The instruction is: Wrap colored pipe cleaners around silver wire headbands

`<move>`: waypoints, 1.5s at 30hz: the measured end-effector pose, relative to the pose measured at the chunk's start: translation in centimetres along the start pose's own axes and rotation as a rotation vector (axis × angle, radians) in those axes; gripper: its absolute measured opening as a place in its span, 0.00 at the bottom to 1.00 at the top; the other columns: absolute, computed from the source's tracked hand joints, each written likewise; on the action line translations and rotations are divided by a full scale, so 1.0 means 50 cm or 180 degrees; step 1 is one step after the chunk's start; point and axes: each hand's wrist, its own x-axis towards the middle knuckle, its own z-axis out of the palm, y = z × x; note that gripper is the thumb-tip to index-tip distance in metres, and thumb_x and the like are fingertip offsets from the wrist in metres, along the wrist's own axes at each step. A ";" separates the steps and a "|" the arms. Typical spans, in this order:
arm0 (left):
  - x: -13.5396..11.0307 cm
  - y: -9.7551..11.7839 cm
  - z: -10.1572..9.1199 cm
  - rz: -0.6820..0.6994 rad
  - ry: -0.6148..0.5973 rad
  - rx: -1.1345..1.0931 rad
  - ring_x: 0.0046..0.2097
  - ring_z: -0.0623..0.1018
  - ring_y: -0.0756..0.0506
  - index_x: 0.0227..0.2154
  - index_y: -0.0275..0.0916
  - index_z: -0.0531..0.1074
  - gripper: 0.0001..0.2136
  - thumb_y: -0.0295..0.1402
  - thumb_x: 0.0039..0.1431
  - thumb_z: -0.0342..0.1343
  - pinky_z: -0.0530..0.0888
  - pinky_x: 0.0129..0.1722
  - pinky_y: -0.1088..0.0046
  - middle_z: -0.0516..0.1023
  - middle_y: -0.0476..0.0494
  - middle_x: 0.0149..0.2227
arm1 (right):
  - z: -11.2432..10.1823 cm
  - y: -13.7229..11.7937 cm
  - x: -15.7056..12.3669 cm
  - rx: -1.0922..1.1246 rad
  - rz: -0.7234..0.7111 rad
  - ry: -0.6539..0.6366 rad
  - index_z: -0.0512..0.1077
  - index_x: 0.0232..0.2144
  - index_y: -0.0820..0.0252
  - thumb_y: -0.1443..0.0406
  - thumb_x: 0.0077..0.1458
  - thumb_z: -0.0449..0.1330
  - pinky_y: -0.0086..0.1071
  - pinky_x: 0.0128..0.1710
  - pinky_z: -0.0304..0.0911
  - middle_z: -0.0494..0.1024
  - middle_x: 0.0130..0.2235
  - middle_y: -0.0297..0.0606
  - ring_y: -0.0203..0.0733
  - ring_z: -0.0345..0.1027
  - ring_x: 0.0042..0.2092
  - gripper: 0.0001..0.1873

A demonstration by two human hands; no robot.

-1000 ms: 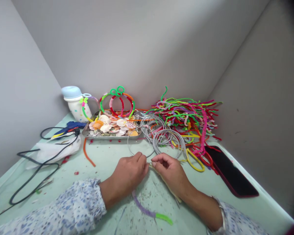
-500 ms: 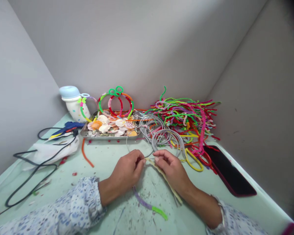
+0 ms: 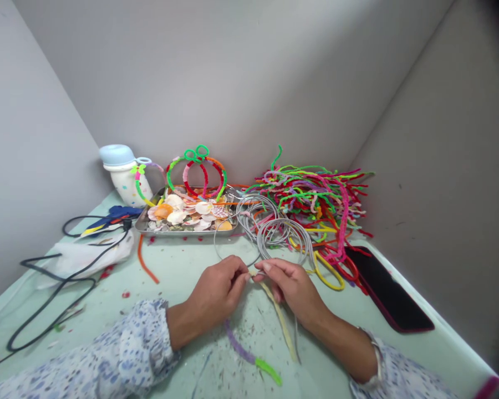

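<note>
My left hand (image 3: 217,292) and my right hand (image 3: 291,287) meet fingertip to fingertip over the pale green table (image 3: 178,266). Both pinch the end of a thin grey wire hoop (image 3: 220,250) together with a pale yellow pipe cleaner (image 3: 283,327). The pipe cleaner trails back toward me under my right palm. A purple and green pipe cleaner (image 3: 251,357) lies between my forearms.
Grey hoops (image 3: 279,230) and a heap of coloured pipe cleaners (image 3: 316,197) lie beyond my right hand. A tray of shells (image 3: 187,217), wrapped hoops (image 3: 199,172), a white jug (image 3: 125,174), a glue gun (image 3: 108,218) with black cable (image 3: 50,288), and a dark phone (image 3: 388,291) surround me.
The yellow pipe cleaner's free end has swung from under my right wrist toward the middle, now pointing at me. My hands stayed pinched together at the same spot.
</note>
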 end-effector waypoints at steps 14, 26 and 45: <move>-0.004 0.008 -0.003 0.0043 -0.0024 0.0081 0.30 0.70 0.48 0.33 0.38 0.67 0.08 0.31 0.64 0.44 0.66 0.31 0.73 0.72 0.48 0.29 | 0.007 -0.001 -0.011 -0.0362 -0.0151 0.0303 0.77 0.42 0.60 0.58 0.54 0.58 0.26 0.18 0.56 0.65 0.14 0.26 0.32 0.57 0.16 0.16; -0.004 0.010 -0.005 0.0076 0.0042 0.0014 0.29 0.70 0.48 0.33 0.38 0.67 0.08 0.32 0.63 0.44 0.65 0.30 0.73 0.71 0.49 0.29 | 0.014 -0.007 -0.017 -0.0058 -0.0158 0.0473 0.75 0.42 0.60 0.58 0.51 0.61 0.25 0.17 0.58 0.74 0.23 0.31 0.30 0.60 0.18 0.17; -0.004 0.005 -0.002 0.0027 -0.0016 0.0047 0.30 0.70 0.48 0.33 0.38 0.67 0.08 0.32 0.63 0.44 0.66 0.31 0.72 0.72 0.48 0.29 | 0.018 0.005 -0.017 0.0072 -0.0315 0.0331 0.73 0.42 0.57 0.61 0.53 0.59 0.24 0.18 0.60 0.77 0.36 0.35 0.28 0.62 0.20 0.14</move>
